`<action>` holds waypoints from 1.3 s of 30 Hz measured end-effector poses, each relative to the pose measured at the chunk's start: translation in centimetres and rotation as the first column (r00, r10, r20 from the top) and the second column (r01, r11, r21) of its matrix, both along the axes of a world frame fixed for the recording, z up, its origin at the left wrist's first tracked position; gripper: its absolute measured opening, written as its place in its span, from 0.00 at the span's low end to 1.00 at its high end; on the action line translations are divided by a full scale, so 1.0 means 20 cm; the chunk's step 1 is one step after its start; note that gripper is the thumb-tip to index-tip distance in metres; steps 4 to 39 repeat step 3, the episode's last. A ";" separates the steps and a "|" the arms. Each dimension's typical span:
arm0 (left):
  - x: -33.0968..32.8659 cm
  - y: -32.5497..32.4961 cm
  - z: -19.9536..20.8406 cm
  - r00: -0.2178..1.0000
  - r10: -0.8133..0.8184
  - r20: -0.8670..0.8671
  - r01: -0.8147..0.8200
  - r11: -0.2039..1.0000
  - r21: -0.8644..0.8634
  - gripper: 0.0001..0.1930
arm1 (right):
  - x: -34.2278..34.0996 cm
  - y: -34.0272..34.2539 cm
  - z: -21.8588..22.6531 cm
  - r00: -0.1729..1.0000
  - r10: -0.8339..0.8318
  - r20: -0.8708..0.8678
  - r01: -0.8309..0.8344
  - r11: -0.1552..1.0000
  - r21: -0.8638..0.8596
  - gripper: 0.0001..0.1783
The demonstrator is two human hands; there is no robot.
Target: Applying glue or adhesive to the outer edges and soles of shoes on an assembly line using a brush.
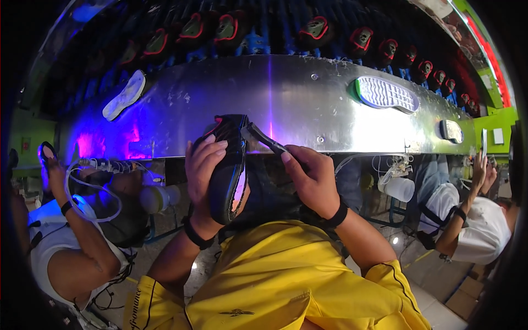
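Note:
A black shoe upper (pixel 234 157) with a bit of red trim is held upright over the near edge of the metal bench. My left hand (pixel 203 168) wraps round it from the left, fingers across its side and palm beneath. A pale pinkish strip shows along the right side of its underside. In my right hand (pixel 314 179) is a dark-handled brush (pixel 268 140), pinched between thumb and fingers. The brush's head meets the top right edge of the shoe upper; its bristles are hard to make out.
On the metal bench (pixel 209 82) lie a white shoe sole (pixel 125 96) at left, a white-and-green sole (pixel 386 94) at right, and a smaller sole (pixel 452 131) farther right. Red-trimmed dark shoes (pixel 316 30) line the back. Co-workers in white sit either side; white tubs (pixel 400 188) hang below the bench.

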State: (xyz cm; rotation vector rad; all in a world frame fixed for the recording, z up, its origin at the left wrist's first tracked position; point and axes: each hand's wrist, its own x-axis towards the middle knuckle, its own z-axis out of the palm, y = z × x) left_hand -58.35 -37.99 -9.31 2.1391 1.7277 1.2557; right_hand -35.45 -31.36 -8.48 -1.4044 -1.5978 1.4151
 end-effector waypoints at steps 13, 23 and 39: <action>0.00 0.00 0.01 1.000 0.005 -0.019 -0.005 1.000 -0.010 0.39 | 0.04 -0.03 0.02 0.989 0.056 -0.137 -0.074 0.989 -0.130 0.16; 0.00 0.00 0.01 1.000 0.005 -0.019 -0.005 1.000 -0.010 0.39 | 0.04 -0.03 0.02 0.989 0.056 -0.137 -0.074 0.989 -0.130 0.16; 0.00 0.00 0.01 1.000 0.005 -0.019 -0.005 1.000 -0.010 0.39 | 0.04 -0.03 0.02 0.989 0.056 -0.137 -0.074 0.989 -0.130 0.16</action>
